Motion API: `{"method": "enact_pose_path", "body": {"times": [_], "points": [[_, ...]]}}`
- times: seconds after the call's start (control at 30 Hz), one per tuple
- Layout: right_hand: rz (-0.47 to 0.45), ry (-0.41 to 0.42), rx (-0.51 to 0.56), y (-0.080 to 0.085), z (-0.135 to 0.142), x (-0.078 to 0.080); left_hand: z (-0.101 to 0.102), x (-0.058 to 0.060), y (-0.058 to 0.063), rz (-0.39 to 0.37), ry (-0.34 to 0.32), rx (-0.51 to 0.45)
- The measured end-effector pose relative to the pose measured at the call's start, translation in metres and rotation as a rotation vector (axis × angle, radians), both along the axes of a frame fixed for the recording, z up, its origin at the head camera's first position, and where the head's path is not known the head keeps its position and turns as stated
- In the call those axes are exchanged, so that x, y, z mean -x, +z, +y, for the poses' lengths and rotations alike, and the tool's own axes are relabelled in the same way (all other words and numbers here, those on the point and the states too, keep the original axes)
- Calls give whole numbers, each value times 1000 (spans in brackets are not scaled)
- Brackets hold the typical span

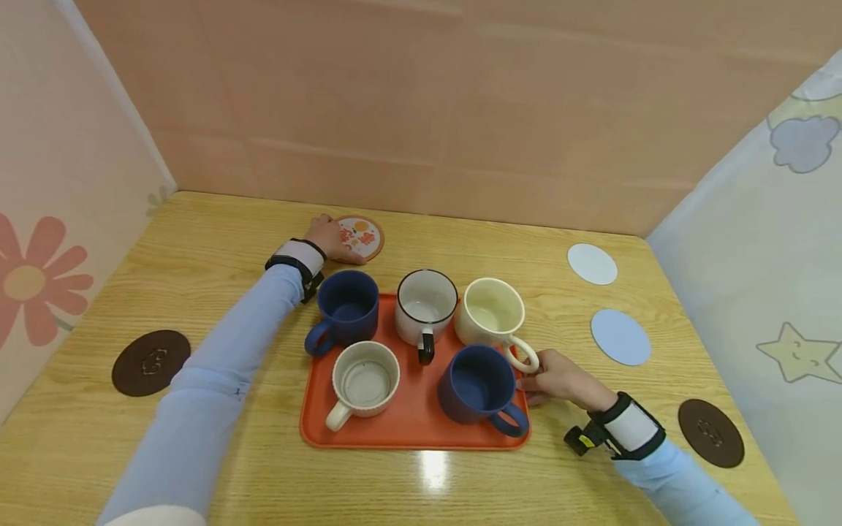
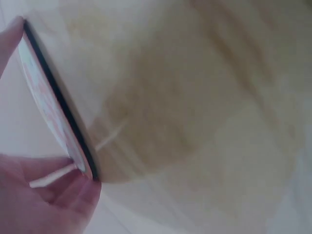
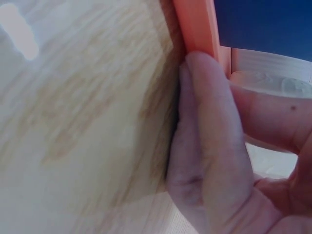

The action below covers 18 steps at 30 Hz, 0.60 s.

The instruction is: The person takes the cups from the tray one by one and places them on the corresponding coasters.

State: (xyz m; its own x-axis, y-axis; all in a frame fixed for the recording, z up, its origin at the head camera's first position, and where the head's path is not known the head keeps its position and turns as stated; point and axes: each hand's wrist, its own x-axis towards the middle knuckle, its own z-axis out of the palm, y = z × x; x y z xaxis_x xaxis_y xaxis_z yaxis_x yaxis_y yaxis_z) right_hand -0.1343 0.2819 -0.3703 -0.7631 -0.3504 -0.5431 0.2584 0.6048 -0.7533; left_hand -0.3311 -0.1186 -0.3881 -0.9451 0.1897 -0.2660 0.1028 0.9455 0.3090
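Note:
At the back of the table my left hand [image 1: 332, 239] holds a round coaster [image 1: 363, 235] with a red and orange picture, spanning it edge to edge. In the left wrist view the coaster [image 2: 54, 105] shows its dark underside edge between thumb and fingers. My right hand [image 1: 559, 378] grips the right rim of a red tray [image 1: 421, 431], fingers along the outside and thumb over the rim. Two navy mugs [image 1: 347, 303] [image 1: 475, 387], a white mug with black rim [image 1: 426, 303], a cream mug [image 1: 492, 310] and a ribbed off-white cup [image 1: 365, 380] stand on the tray.
Dark brown coasters lie at the left [image 1: 151, 363] and right [image 1: 710, 432] of the table [image 1: 368, 486]. A white disc [image 1: 592, 264] and a pale blue disc [image 1: 621, 337] lie at the back right. A tan wall covering [image 1: 421, 109] rises behind the table.

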Motion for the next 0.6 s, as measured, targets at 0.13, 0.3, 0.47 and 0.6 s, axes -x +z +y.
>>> {"method": "enact_pose_path", "body": {"times": [0.13, 0.3, 0.47, 0.6], "points": [[1, 1, 6, -1, 0, 0, -5, -1, 1, -22, -41, -34], [2, 10, 8, -1, 1, 0, -9, -4, 7, -22, -119, -43], [2, 14, 9, -1, 2, 0, -8, -7, 20, 48, -217, 20], [-1, 11, 20, 0, 3, -1, -7, -11, 31, 112, -274, 93]]}}
